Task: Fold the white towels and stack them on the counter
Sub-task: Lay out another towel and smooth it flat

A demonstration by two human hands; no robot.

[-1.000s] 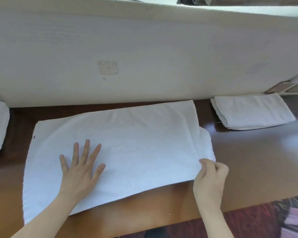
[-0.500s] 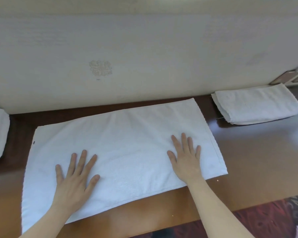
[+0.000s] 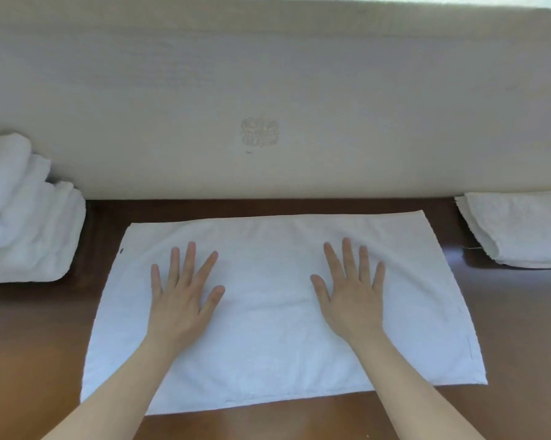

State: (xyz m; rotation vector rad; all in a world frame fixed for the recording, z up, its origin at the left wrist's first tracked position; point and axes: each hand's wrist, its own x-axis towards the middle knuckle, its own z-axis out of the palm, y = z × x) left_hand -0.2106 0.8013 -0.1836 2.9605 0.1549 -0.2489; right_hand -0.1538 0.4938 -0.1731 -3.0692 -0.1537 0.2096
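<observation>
I see the white towel (image 3: pixel 277 312) spread flat on the brown counter (image 3: pixel 521 328) under my left hand (image 3: pixel 180 300) and right hand (image 3: pixel 352 296), fingers splayed, pressing, gripping nothing.

You have soft, even daylight, seemingly from the top of the frame, where a bright strip shows. The dark brown polished wooden counter (image 3: pixel 521 312) carries a pale sheen at the right and lower left. The flat white terry towel (image 3: pixel 277 328) looks slightly washed out, its weave soft. Shadows are faint. Wide-angle bending curves the cream wall (image 3: pixel 267 74) towards the edges.
</observation>
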